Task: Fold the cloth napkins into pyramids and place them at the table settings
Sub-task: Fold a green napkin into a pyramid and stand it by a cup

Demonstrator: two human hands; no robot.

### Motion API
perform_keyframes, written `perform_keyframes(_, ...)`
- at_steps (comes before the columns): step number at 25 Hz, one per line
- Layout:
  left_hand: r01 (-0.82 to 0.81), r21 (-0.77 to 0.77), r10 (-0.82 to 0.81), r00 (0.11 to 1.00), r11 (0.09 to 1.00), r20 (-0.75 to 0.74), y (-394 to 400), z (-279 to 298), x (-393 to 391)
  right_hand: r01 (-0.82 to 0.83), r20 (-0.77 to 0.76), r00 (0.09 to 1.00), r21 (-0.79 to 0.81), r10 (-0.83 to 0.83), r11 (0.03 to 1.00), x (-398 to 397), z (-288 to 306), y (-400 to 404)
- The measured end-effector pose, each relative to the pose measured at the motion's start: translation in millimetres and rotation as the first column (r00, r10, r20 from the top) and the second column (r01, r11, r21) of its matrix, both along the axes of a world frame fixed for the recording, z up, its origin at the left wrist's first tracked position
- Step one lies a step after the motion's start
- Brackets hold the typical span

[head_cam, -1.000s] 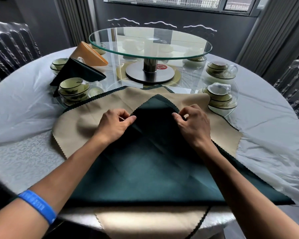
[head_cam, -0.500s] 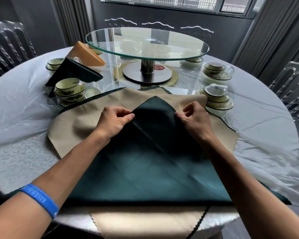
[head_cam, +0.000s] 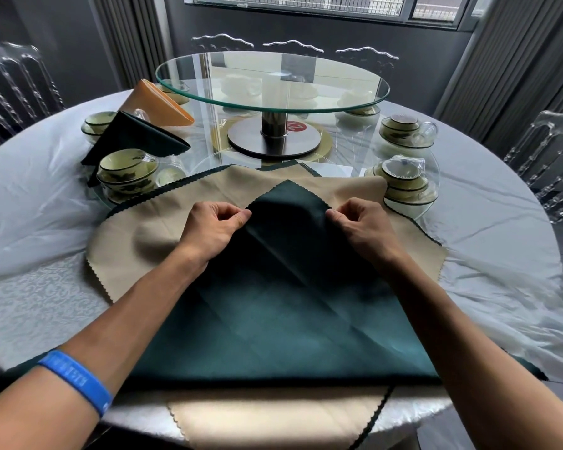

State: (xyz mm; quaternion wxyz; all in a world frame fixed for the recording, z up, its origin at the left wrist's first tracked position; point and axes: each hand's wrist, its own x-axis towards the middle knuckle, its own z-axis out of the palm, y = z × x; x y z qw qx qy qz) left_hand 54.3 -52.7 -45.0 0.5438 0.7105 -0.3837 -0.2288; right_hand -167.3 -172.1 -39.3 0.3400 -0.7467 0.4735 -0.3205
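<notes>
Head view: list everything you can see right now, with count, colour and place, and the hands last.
dark green cloth napkin: one, folded to a triangle, centre, being worked on
beige cloth napkin: at least one, spread under the green one
folded dark green napkin pyramid: one, far left setting
folded orange napkin pyramid: one, behind it
glass turntable: one, clear, table centre
stacked cream-green bowls: several sets, left and right of the turntable
white tablecloth: one, covers the round table
clear chairs: several, around the table
blue wristband: one, left wrist
left hand: pinches the green napkin's left edge
right hand: pinches its right edge
</notes>
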Motion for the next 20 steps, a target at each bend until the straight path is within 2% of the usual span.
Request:
perform_keyframes(9, 0.009, 0.000, -0.009, 0.999, 1.000, 0.036, -3.9, 5.3, 4.1, 0.057, -0.073, 0.995, -0.150, -0.068, 0.987, 6.3, 3.9, -0.8)
perform_keyframes(10, -0.003, 0.010, 0.003, 0.998, 1.000, 0.057, -6.8, 7.9, 5.0, 0.063, -0.080, 0.994, -0.171, -0.078, 0.983, 7.8, 6.5, -1.2)
perform_keyframes(11, -0.033, 0.036, 0.028, 0.990, 0.999, 0.140, -7.5, 11.7, 4.6, 0.066, -0.087, 0.993, -0.189, -0.083, 0.980, 9.3, 9.3, -2.2)
perform_keyframes(13, -0.120, 0.060, 0.082, 0.894, 0.991, 0.440, 3.4, 18.5, -4.3, 0.062, -0.097, 0.992, -0.207, -0.084, 0.976, 11.7, 13.6, -6.0)
perform_keyframes(15, -0.043, 0.001, 0.033, 0.782, 0.999, 0.622, 37.8, 14.7, -29.0, 0.058, -0.110, 0.990, -0.222, -0.084, 0.973, 14.6, 12.9, -6.8)
perform_keyframes(17, 0.117, 0.031, -0.103, 0.683, 0.993, 0.723, 88.0, -2.3, -67.1, 0.066, -0.116, 0.988, -0.244, -0.097, 0.967, 16.7, 11.2, -6.4)
perform_keyframes(20, 0.142, 0.197, -0.243, 0.594, 0.970, 0.767, 137.3, -51.2, -99.8, 0.054, -0.126, 0.988, -0.278, -0.092, 0.959, 17.3, 11.2, -3.5)
